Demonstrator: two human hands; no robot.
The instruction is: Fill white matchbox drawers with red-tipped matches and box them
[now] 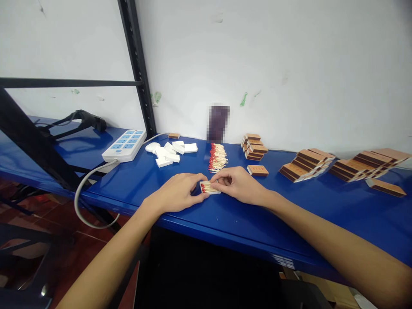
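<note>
1. The left hand [180, 192] is pinching the left end of the match tray [209, 187], near the table's [322, 206] front edge.
2. The right hand [240, 183] is pinching its right end.
3. Loose matches [218, 157] are lying just beyond, on the far side.

No writing can be read. The brown matchbox sleeve [257, 170] at two o'clock of the match tray [210, 187] has print too small to make out, as has the white marking on the shelf edge [283, 261] at five o'clock
</note>
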